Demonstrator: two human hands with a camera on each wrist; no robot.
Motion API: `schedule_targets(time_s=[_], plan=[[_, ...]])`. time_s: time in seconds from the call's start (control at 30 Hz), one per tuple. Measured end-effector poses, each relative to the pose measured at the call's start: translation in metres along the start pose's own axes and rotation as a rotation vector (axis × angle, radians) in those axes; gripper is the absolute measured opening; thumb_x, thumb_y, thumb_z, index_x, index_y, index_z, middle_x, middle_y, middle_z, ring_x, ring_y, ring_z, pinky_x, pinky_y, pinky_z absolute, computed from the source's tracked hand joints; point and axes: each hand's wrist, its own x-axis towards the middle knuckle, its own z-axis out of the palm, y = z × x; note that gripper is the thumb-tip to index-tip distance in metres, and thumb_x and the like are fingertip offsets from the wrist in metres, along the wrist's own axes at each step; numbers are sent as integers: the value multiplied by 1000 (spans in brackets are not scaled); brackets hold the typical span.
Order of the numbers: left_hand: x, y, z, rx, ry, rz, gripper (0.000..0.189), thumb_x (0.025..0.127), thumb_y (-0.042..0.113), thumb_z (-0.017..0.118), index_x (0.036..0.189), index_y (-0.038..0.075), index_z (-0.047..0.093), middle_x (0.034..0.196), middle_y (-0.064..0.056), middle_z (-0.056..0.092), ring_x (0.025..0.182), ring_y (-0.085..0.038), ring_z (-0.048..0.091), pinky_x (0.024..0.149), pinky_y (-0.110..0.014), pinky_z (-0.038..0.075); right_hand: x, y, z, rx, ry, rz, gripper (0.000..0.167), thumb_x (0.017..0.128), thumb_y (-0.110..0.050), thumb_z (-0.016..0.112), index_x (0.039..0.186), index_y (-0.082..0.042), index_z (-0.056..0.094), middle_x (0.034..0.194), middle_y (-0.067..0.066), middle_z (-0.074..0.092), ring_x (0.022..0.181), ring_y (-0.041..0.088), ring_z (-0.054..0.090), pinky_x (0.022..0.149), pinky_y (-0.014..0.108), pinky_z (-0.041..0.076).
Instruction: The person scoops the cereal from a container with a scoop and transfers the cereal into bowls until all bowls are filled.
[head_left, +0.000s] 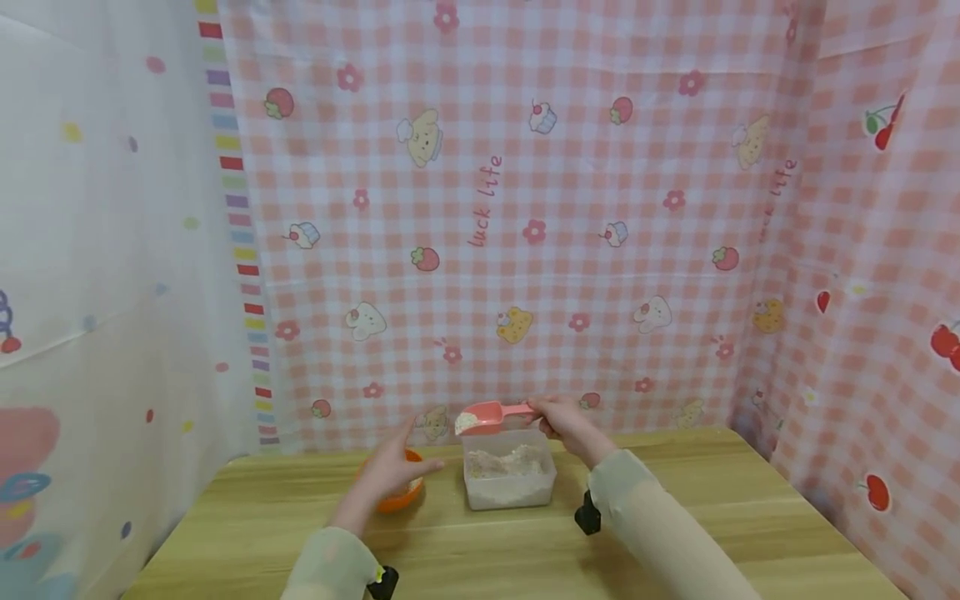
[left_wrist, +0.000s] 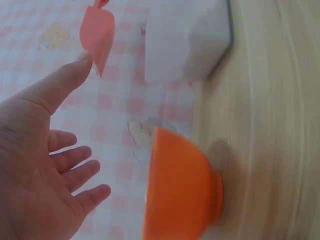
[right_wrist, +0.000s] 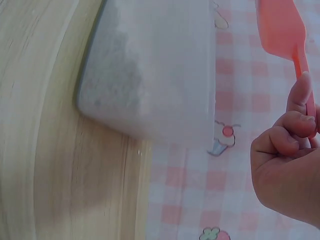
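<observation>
My right hand (head_left: 564,422) grips the handle of a pink scoop (head_left: 483,418), which is held level above a translucent plastic box (head_left: 510,493). Pale, grainy flakes (head_left: 467,422) fill the scoop's front end. More of the same lies in the box, heaped unevenly. To the left, my left hand (head_left: 390,471) is over an orange bowl (head_left: 405,501) with its thumb stretched toward the box, covering much of the bowl. In the left wrist view that hand (left_wrist: 45,155) holds nothing, its fingers loosely extended beside the orange bowl (left_wrist: 182,190). Some pale stuff shows inside the bowl.
Bowl and box stand side by side on a wood-grain table (head_left: 480,558), near its back edge. A pink checked curtain (head_left: 480,292) hangs right behind them, with further curtains on the left and right. Each wrist wears a black device (head_left: 588,514).
</observation>
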Motion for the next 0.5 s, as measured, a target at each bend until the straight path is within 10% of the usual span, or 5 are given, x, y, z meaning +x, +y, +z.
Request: schedule_targets(time_s=[0.5], plan=[[-20, -43, -12, 40, 1, -27, 109, 74, 35, 85, 151, -5, 19, 153, -31, 19, 139, -49, 20, 108, -63, 24, 8, 2, 39, -12, -57, -5, 31, 103, -19, 48, 102, 3, 69, 59, 0, 53, 44, 7, 30, 42, 20, 23]])
